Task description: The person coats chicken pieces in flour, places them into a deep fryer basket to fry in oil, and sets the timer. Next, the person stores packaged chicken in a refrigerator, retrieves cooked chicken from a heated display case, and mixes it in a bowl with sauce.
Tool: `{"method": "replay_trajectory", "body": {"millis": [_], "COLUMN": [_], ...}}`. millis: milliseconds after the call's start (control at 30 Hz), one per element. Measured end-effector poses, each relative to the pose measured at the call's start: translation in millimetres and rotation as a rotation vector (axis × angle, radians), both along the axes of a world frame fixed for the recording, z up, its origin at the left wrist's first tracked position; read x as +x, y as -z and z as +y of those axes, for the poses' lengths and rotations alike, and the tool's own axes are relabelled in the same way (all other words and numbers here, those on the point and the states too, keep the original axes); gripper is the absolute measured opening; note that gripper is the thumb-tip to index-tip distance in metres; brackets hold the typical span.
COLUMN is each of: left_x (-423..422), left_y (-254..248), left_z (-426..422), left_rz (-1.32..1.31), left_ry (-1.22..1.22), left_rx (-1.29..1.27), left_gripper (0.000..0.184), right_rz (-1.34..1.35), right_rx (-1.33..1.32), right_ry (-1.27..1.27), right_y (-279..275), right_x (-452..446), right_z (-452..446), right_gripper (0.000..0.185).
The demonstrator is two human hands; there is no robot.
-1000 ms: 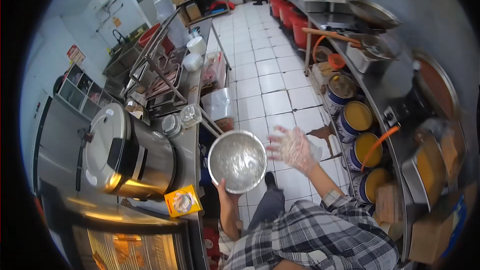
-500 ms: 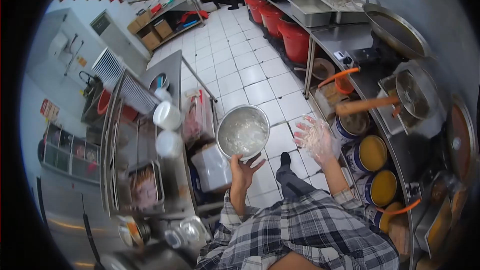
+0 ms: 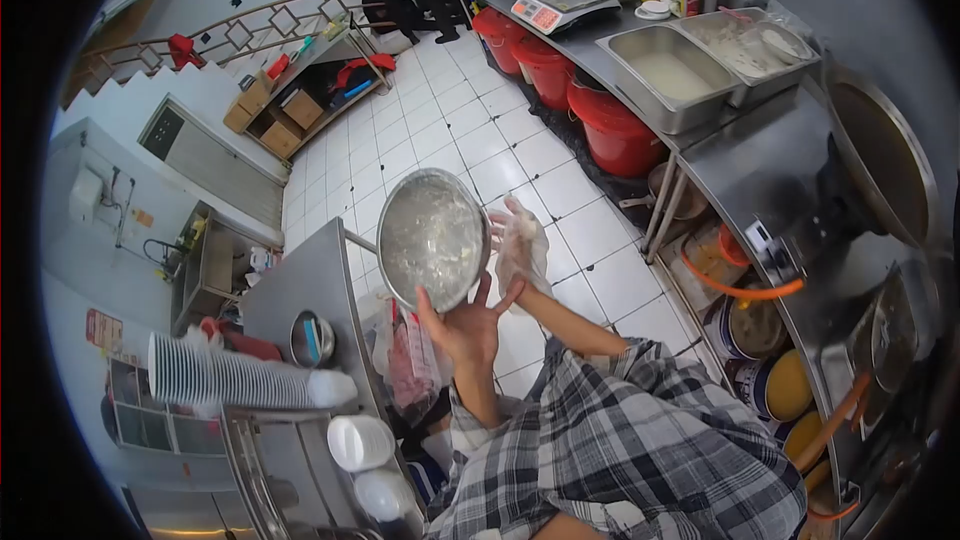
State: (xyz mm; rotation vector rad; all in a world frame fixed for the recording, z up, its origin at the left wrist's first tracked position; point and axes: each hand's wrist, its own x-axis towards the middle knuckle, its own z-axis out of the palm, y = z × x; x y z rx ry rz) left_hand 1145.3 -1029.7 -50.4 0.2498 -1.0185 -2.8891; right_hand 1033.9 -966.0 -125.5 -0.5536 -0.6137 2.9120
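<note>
The view has swung since half a second ago, bringing the far end of the right-hand steel table [image 3: 735,168] closer and more of the left-hand table [image 3: 300,275] into sight. Beneath the right table's aisle edge stand rounded red plastic tubs [image 3: 615,130]. On its top, a broad, shallow wok [image 3: 880,160] leans near the wall-side edge. Farther along sit two rectangular metal trays side by side: the aisle-side tray [image 3: 690,122] contains something pale and smooth, the wall-side tray [image 3: 775,78] whitish, crumbly matter. A long nested stack of ribbed white cups [image 3: 225,375] lies by the left table, with stacked white tubs [image 3: 360,443] at its aisle edge. A clear bag [image 3: 410,355] with pinkish contents hangs or rests below that edge.

The round metal bowl [image 3: 430,240] is in the air just beyond the left table's far aisle corner, tipped to show an interior smeared with wet, whitish residue. It has moved leftward and looks larger than before. The left hand [image 3: 465,332] is grasping it at the near rim, palm up, thumb at the left. The right hand [image 3: 520,245], in a crinkled clear glove with a pale clump on it, was well apart and spread; now it is just beside the bowl's right rim, and I cannot tell whether its grip touches. A smaller bowl [image 3: 299,348] near the left table's aisle edge contains something blue.
</note>
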Motion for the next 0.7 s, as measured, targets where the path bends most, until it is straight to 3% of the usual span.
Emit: {"method": "replay_trajectory", "body": {"millis": [133, 233, 367, 433, 467, 533, 633, 667, 700], "left_x": [-118.1, -222.7, -331.0, -395.6, -427.6, -497.1, -606.6, -642.4, -675.3], "left_y": [-1.3, -8.1, -4.2, 2.6, 5.1, 19.2, 15.6, 7.0, -1.4], "left_z": [-10.1, -4.0, 18.5, 29.5, 38.5, 54.3, 76.3, 80.9, 83.7], "left_rz": [-0.029, -0.086, -0.135, -0.135, -0.132, -0.093, -0.034, -0.014, 0.004], "left_ry": [0.075, 0.116, 0.207, 0.250, 0.266, 0.202, 0.134, 0.120, 0.102], "left_rx": [-0.043, -0.070, -0.133, -0.130, -0.145, -0.144, -0.120, -0.113, -0.106], "left_gripper": [0.072, 0.078, 0.073, 0.066, 0.071, 0.074, 0.079, 0.081, 0.084], "right_rz": [0.175, 0.189, 0.327, 0.241, 0.192, 0.166, 0.335, 0.360, 0.264], "right_rx": [-0.146, 0.020, 0.467, 0.453, 0.401, 0.351, 0.655, 0.337, 1.060], "right_ry": [-0.108, 0.003, 0.086, 0.007, -0.032, 0.120, 0.480, 0.441, 0.657], "right_y": [17.4, 1.7, 5.4, 0.7, 0.4, -25.5, 3.6, 7.9, 7.6], "right_x": [-126.6, -216.2, -298.2, -353.4, -378.5, -408.7, -505.2, -543.2, -571.8], "right_z": [6.0, 16.7, 63.6, 82.1, 89.3, 91.8, 93.4, 92.2, 97.6], "right_gripper": [0.045, 0.039, 0.049, 0.052, 0.051, 0.044, 0.050, 0.046, 0.035]}}
